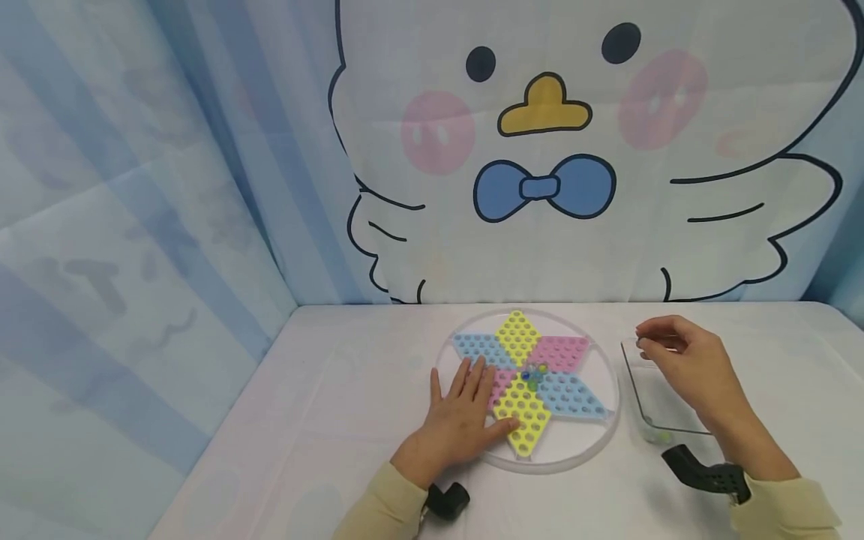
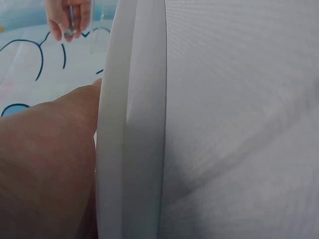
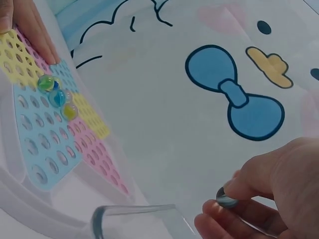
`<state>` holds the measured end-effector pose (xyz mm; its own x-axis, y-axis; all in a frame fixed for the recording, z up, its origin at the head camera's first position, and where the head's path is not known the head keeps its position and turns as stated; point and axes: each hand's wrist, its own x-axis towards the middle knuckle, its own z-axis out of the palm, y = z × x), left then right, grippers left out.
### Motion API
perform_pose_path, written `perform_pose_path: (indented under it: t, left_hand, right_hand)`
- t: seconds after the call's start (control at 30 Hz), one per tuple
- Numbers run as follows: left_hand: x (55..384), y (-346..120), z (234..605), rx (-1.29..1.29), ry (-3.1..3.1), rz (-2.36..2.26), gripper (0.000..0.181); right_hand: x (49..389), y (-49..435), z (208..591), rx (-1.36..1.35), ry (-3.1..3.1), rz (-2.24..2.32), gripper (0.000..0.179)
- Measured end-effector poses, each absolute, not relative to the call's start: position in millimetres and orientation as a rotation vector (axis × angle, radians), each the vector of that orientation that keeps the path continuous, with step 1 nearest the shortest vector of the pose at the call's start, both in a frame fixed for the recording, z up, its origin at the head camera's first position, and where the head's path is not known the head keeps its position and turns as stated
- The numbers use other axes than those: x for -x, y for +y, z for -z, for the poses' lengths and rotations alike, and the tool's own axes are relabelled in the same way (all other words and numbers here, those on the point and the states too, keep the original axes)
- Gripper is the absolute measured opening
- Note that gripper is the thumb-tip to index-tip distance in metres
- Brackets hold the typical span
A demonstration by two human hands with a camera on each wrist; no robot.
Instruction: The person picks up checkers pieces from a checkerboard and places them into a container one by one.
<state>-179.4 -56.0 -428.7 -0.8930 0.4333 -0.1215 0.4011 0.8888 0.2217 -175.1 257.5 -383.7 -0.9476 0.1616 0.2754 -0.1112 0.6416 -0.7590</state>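
Right grip [image 3: 281,183] pinches a marble [image 3: 226,198], its streaks clear only in right-wrist view.

Back curtain [image 1: 304,187]: fabric sheet, pale blue, printed with a large white cartoon bird [image 1: 540,259] in black outline
Bird's face: two dark eyes [image 1: 481,64], yellow beak [image 1: 545,112], pink cheeks [image 1: 439,133]
Bow tie [image 1: 540,187]: blue, printed below the beak
Left curtain [image 1: 121,210]: pale, slanting blue stripes, soft folds
Table [image 1: 358,360]: whitish top, far right corner rounded
Light: soft and even, faint shadows on the tabletop
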Motion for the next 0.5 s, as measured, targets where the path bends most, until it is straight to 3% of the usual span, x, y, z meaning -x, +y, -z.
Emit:
perform_pose_path:
  t: [0.5]
  left_hand:
    - [179.4, -55.8, 426.0, -0.634, 2.877, -0.297, 0.091]
  right_hand:
    - [183.0, 267.8, 398.3, 0.140, -2.686, -1.155, 0.031]
